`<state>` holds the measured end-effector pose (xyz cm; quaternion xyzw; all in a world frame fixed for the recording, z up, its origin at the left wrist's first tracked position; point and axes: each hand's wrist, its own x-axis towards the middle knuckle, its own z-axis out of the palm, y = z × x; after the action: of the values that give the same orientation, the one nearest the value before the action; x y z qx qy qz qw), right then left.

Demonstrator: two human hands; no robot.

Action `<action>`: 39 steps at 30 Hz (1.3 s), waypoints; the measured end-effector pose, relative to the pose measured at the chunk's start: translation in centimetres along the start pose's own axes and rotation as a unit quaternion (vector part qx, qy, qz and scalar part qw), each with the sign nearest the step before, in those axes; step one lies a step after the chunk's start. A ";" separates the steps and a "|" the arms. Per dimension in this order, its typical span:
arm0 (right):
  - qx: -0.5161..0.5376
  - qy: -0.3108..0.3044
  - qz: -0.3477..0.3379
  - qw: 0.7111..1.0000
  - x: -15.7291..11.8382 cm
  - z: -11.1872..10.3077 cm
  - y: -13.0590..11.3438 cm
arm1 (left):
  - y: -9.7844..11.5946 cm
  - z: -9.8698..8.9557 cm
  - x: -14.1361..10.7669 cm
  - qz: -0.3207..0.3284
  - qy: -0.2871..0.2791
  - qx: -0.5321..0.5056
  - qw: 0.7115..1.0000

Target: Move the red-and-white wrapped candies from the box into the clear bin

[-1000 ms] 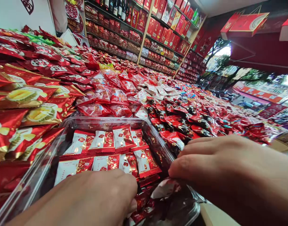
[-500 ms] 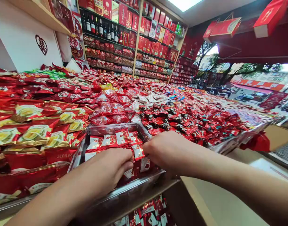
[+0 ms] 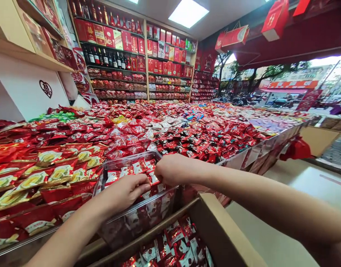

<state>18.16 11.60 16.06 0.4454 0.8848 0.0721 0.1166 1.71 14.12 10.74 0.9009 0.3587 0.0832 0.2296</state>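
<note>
A clear plastic bin (image 3: 148,202) holds red-and-white wrapped packets (image 3: 140,166) laid in rows. Over its front left part is my left hand (image 3: 133,191), fingers curled together and thumb pressed alongside; what it pinches, if anything, is hidden. My right hand (image 3: 168,170) is closed at the bin's right side, knuckles up, against the packets there, and its fingertips are out of sight. Below the bin, an open cardboard box (image 3: 223,226) contains more packets (image 3: 177,243) of the same kind.
Gold-and-red packets (image 3: 59,172) are heaped left of the bin. Behind it, piles of wrapped sweets (image 3: 192,139) spread across a long display. Shelves (image 3: 146,55) with bottles and red boxes line the back wall. A red bag (image 3: 298,148) hangs at the right.
The view has tilted up and shifted, showing more of the ceiling and the cardboard box. Both hands remain at the bin in similar closed shapes.
</note>
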 end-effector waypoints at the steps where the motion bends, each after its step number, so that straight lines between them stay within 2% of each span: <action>1: 0.002 0.013 0.006 1.000 -0.2 -0.1 0.0 | 0.0 0.0 -0.1 0.005 0.004 -0.005 1.000; 4: -0.001 0.070 0.027 0.997 -0.8 -0.2 -0.1 | 0.0 -0.2 -0.3 0.017 0.010 -0.011 1.000; 6: -0.003 0.085 0.026 0.996 -1.1 -0.1 -0.2 | 0.0 -0.2 -0.3 0.020 0.006 -0.007 1.000; 9: -0.001 0.070 0.008 0.998 -1.1 0.0 -0.5 | 0.0 -0.3 -0.3 0.023 -0.003 -0.004 1.000; 13: 0.027 0.015 -0.018 0.999 -0.5 0.2 -0.1 | 0.1 -0.4 -0.4 0.018 -0.009 -0.001 1.000; 19: 0.020 0.062 -0.019 0.998 0.5 1.1 0.8 | 0.6 -0.5 -0.4 0.018 -0.022 -0.007 1.000; 26: 0.033 -0.040 -0.067 0.996 0.7 0.2 0.8 | 0.4 -0.3 0.0 0.010 -0.019 -0.011 1.000; 33: 0.028 -0.036 -0.101 0.994 1.1 -0.5 1.0 | 0.4 -0.3 0.0 0.004 -0.028 -0.013 1.000; 39: 0.105 -0.017 -0.080 0.991 1.1 0.1 1.6 | 0.5 -0.3 -0.2 -0.005 -0.024 -0.019 1.000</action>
<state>18.82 13.47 16.19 0.3839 0.9182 -0.0387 0.0899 1.79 13.83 11.27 0.8964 0.3559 0.0669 0.2556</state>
